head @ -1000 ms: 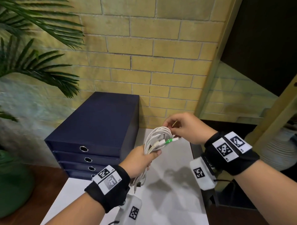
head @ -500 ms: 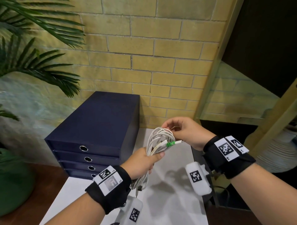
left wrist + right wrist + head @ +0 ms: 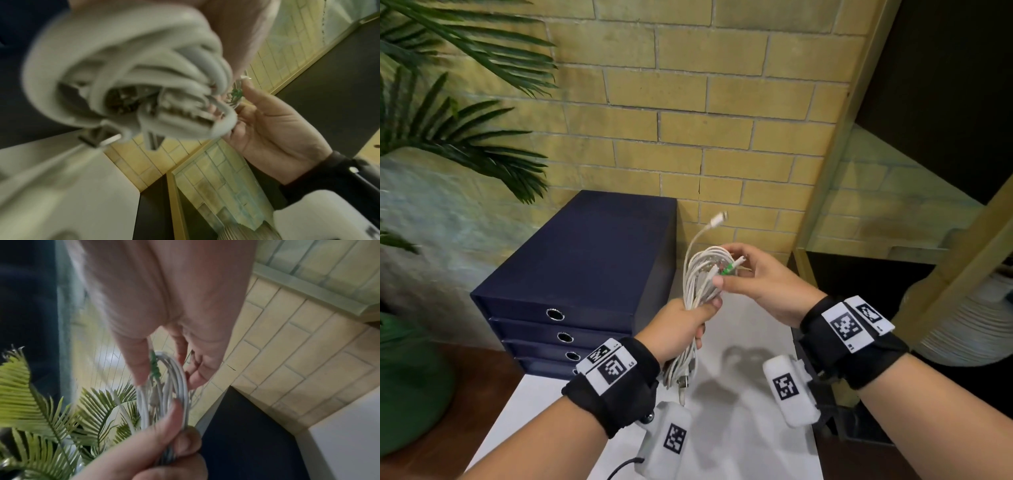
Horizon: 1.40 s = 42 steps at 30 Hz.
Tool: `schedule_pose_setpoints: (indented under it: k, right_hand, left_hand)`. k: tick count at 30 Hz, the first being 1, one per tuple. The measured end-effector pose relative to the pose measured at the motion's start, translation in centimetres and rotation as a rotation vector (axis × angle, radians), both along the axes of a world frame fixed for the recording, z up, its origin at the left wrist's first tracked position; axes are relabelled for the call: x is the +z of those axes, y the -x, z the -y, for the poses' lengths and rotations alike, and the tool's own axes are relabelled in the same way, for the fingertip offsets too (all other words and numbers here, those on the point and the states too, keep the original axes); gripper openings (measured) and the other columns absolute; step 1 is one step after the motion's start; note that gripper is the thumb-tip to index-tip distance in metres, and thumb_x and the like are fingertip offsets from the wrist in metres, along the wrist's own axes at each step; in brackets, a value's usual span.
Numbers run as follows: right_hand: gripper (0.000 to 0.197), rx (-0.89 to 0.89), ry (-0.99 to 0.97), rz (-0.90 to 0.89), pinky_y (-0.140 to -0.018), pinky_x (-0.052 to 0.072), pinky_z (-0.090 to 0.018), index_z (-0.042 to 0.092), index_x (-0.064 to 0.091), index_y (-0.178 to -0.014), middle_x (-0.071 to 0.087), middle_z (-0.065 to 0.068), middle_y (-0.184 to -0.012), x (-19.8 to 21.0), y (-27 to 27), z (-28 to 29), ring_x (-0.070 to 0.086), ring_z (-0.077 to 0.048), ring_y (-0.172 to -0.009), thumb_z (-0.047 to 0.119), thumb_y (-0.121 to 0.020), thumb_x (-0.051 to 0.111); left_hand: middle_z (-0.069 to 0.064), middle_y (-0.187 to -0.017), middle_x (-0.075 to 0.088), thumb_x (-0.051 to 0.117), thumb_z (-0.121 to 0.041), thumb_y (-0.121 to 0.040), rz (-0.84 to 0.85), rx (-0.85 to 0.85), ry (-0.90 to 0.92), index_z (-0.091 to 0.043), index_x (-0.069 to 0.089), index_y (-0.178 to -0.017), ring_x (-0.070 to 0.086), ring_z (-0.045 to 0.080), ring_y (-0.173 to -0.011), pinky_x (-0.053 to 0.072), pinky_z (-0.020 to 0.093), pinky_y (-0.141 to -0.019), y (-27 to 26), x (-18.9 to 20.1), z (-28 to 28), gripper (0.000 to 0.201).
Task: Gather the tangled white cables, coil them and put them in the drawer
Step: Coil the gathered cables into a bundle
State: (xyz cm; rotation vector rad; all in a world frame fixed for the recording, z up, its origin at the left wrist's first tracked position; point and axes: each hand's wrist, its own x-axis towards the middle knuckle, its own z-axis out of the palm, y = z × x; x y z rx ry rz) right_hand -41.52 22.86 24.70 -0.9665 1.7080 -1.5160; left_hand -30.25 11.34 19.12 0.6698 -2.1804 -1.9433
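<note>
Changed since earlier frame: one loose plug end [image 3: 719, 219] has sprung up above the coil; my right hand has shifted from the top of the loops to their near side.
Left hand [image 3: 681, 325]: fist wrapped round the middle of the white cables [image 3: 702, 277], held above the desk [image 3: 739, 428].
Right hand [image 3: 753, 277]: thumb and fingers pinching the green-tipped connector [image 3: 728, 269] against the top of the loops.
Cables, condition: coiled in long loops; tails and plugs hang below my left fist.
Step in hand, advice: I judge the stray ends want tucking or wrapping round the coil, with the left grip kept firm so the loops do not spill.
Drawer unit [image 3: 592, 260]: dark blue, four drawers, all closed, just left of the coil.
Obstruction: both hands occupied; one must come free to pull a drawer.
Surroundings: brick wall [image 3: 705, 120], palm fronds [image 3: 465, 137] at left.
</note>
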Motion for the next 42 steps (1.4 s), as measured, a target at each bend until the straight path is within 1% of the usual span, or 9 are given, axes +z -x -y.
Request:
schedule_pose_setpoints:
  k: [9, 13, 17, 21, 26, 30, 36, 39, 42]
  right_hand:
    - [0.047, -0.219, -0.001, -0.496, -0.073, 0.037, -0.005, 0.033, 0.045, -0.118, 0.041, 0.008, -0.106, 1.4, -0.2, -0.6, 0.045, -0.004, -0.09, 0.017, -0.076, 0.059]
    - [0.03, -0.092, -0.046, -0.401, -0.07, 0.047, -0.023, 0.025, 0.055, -0.103, 0.061, 0.0, -0.091, 1.7, -1.7, -1.3, 0.058, -0.01, -0.077, 0.044, -0.082, 0.065]
    - [0.028, 0.095, -0.038, -0.269, -0.067, 0.051, -0.029, 0.019, 0.053, -0.114, 0.066, -0.007, -0.084, 1.9, -2.2, -1.2, 0.061, -0.014, -0.067, 0.014, -0.088, 0.062]
    - [0.025, 0.219, -0.079, -0.202, -0.069, 0.049, -0.028, 0.008, 0.066, -0.108, 0.068, -0.01, -0.091, 3.5, -2.2, -1.4, 0.062, -0.019, -0.076, 0.019, -0.098, 0.045]
    - [0.019, 0.166, -0.234, -0.78, -0.069, 0.048, -0.018, 0.015, 0.068, -0.099, 0.072, 0.003, -0.083, 4.3, -1.1, -1.4, 0.06, -0.003, -0.069, 0.006, -0.092, 0.053]
    - [0.036, 0.077, -0.367, -1.434, -0.078, 0.034, -0.03, 0.034, 0.054, -0.115, 0.069, 0.02, -0.091, 4.0, 1.7, -0.7, 0.053, -0.011, -0.092, 0.008, -0.09, 0.054]
    - [0.006, 0.012, -0.255, -1.696, -0.078, 0.032, -0.036, 0.033, 0.066, -0.081, 0.063, 0.014, -0.085, 2.0, 4.2, 0.3, 0.051, -0.023, -0.089, 0.03, -0.081, 0.061]
    - [0.005, 0.057, -0.248, -1.489, -0.071, 0.041, -0.036, 0.029, 0.071, -0.083, 0.061, 0.004, -0.089, -0.1, 5.0, 0.3, 0.054, -0.025, -0.084, 0.026, -0.082, 0.067]
    - [0.019, 0.066, -0.324, -0.828, -0.077, 0.051, -0.04, 0.033, 0.069, -0.082, 0.065, 0.006, -0.088, -1.7, 5.1, -1.1, 0.062, -0.022, -0.086, 0.016, -0.087, 0.063]
  left_hand:
    - [0.0, -0.049, 0.041, 0.059, -0.036, -0.092, 0.043, 0.076, 0.049, -0.016, 0.046, -0.058, 0.04, 0.01, -0.038, 0.037, 0.018, -0.045, 0.3, -0.3, 0.8, 0.041]
    - [0.0, -0.052, 0.041, 0.059, -0.034, -0.092, 0.022, 0.115, 0.009, -0.015, 0.049, -0.066, 0.039, 0.013, -0.042, 0.037, 0.024, -0.051, 0.6, -0.3, 1.2, 0.033]
    - [0.001, -0.054, 0.042, 0.058, -0.036, -0.092, 0.016, 0.101, 0.01, -0.015, 0.054, -0.068, 0.038, 0.013, -0.045, 0.037, 0.025, -0.051, 0.7, 0.0, 1.2, 0.032]
    - [0.003, -0.059, 0.046, 0.06, -0.04, -0.089, 0.051, 0.068, 0.101, -0.016, 0.056, -0.073, 0.043, 0.016, -0.049, 0.04, 0.03, -0.06, 0.8, -0.5, 1.8, 0.029]
    - [-0.001, -0.054, 0.044, 0.06, -0.037, -0.091, 0.076, 0.066, 0.16, -0.017, 0.055, -0.072, 0.04, 0.005, -0.036, 0.037, 0.02, -0.047, 0.6, -0.8, 2.1, 0.028]
    - [-0.001, -0.058, 0.051, 0.062, -0.037, -0.088, 0.163, -0.092, 0.389, -0.02, 0.055, -0.074, 0.047, 0.01, -0.046, 0.036, 0.017, -0.046, 0.1, -0.8, 1.7, 0.024]
    - [-0.008, -0.054, 0.05, 0.067, -0.04, -0.084, 0.261, -0.371, 0.509, -0.027, 0.053, -0.068, 0.047, 0.01, -0.048, 0.038, 0.022, -0.053, -0.9, -0.2, 0.0, 0.025]
    - [-0.009, -0.052, 0.048, 0.068, -0.041, -0.083, 0.198, -0.42, 0.473, -0.03, 0.052, -0.061, 0.045, 0.009, -0.046, 0.037, 0.02, -0.05, -1.2, -0.1, -0.5, 0.029]
    - [-0.007, -0.06, 0.051, 0.068, -0.035, -0.085, 0.061, -0.323, 0.336, -0.03, 0.058, -0.07, 0.045, 0.01, -0.051, 0.04, 0.02, -0.053, -0.9, -0.1, -0.3, 0.019]
